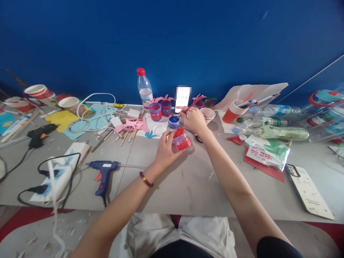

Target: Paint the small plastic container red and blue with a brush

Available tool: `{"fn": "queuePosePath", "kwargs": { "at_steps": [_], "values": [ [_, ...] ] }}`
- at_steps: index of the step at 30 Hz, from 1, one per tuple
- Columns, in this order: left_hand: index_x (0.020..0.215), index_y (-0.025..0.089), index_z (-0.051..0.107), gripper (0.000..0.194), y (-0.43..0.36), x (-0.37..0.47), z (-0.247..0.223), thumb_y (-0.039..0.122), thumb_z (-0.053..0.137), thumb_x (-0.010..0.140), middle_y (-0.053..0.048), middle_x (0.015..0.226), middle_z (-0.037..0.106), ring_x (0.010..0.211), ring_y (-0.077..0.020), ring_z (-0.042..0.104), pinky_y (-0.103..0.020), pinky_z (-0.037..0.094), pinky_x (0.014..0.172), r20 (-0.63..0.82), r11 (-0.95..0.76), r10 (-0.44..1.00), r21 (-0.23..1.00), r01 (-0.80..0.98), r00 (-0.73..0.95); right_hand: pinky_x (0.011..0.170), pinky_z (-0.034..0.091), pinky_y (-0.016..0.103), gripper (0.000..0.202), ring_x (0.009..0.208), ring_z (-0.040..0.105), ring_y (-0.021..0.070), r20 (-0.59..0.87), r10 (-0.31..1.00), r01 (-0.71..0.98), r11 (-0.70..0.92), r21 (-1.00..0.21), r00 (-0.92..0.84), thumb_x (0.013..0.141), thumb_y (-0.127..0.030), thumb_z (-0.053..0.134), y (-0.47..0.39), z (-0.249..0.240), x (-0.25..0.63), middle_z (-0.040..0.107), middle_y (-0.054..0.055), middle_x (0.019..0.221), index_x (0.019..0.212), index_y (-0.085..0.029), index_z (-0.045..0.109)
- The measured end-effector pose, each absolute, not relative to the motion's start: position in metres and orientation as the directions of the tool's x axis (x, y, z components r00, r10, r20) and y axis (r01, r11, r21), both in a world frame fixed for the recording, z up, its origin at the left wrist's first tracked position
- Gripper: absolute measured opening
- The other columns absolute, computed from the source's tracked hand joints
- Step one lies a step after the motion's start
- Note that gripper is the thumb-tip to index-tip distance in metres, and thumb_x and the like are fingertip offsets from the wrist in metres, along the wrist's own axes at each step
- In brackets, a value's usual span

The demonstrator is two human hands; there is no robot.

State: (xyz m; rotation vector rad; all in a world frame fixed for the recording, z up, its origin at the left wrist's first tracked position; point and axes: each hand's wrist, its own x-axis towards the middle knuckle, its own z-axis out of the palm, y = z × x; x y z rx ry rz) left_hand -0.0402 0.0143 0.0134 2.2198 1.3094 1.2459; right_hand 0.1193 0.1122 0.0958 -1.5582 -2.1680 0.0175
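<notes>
My left hand [167,148] is wrapped round a small clear cup [182,139] painted with red bands, held tilted above the table. Pinched in my right hand [194,118] is a thin red paintbrush [194,103], its lower end over an open jar of blue paint [173,122]. Behind the jar stand red and purple painted cups [155,111] with pink paper leaves. A blue paper piece [150,134] lies left of the jar, near a round white lid [160,130].
A blue glue gun [104,175] and a power strip [60,172] lie at the left. Behind are a red-capped bottle [145,87] and a lit phone [182,98]. Stacked red cups [233,111], plastic bottles [271,122] and another phone [309,191] are at the right.
</notes>
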Motion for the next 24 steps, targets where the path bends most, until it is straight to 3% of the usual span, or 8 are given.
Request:
{"fn": "queuePosePath", "kwargs": {
  "at_steps": [8, 15, 21, 24],
  "values": [
    [0.142, 0.026, 0.038, 0.075, 0.0137, -0.0397, 0.0131, 0.048, 0.074, 0.081, -0.012, 0.132, 0.044, 0.126, -0.0300, 0.049, -0.048, 0.045, 0.109, 0.524, -0.541, 0.823, 0.605, 0.585, 0.219, 0.079, 0.045, 0.032, 0.031, 0.096, 0.068, 0.0265, 0.380, 0.897, 0.853, 0.371, -0.367, -0.227, 0.099, -0.025, 0.039, 0.1098, 0.1000, 0.1175, 0.075, 0.012, 0.102, 0.104, -0.016, 0.069],
    [0.142, 0.025, 0.038, 0.075, 0.0143, -0.0401, 0.0123, 0.046, 0.075, 0.080, -0.012, 0.131, 0.044, 0.126, -0.0295, 0.050, -0.047, 0.045, 0.109, 0.535, -0.550, 0.816, 0.599, 0.582, 0.220, 0.077, 0.044, 0.035, 0.032, 0.092, 0.068, 0.0301, 0.348, 0.904, 0.906, 0.345, -0.246, -0.250, 0.099, -0.028, 0.041, 0.1118, 0.0968, 0.1183, 0.074, 0.015, 0.095, 0.097, -0.015, 0.071],
    [0.143, 0.026, 0.038, 0.077, 0.0146, -0.0397, 0.0124, 0.048, 0.075, 0.080, -0.011, 0.130, 0.045, 0.124, -0.0297, 0.051, -0.047, 0.046, 0.107, 0.537, -0.545, 0.817, 0.598, 0.587, 0.211, 0.082, 0.045, 0.033, 0.033, 0.098, 0.068, 0.0272, 0.380, 0.892, 0.858, 0.380, -0.344, -0.243, 0.100, -0.027, 0.039, 0.1110, 0.0982, 0.1168, 0.074, 0.012, 0.102, 0.102, -0.016, 0.070],
    [0.144, 0.027, 0.036, 0.077, 0.0143, -0.0399, 0.0125, 0.047, 0.074, 0.080, -0.011, 0.130, 0.044, 0.124, -0.0296, 0.051, -0.047, 0.046, 0.107, 0.536, -0.551, 0.815, 0.594, 0.587, 0.222, 0.082, 0.045, 0.033, 0.033, 0.097, 0.067, 0.0270, 0.378, 0.888, 0.862, 0.390, -0.324, -0.260, 0.100, -0.027, 0.039, 0.1115, 0.0970, 0.1168, 0.075, 0.012, 0.102, 0.104, -0.017, 0.070]
  ]
}}
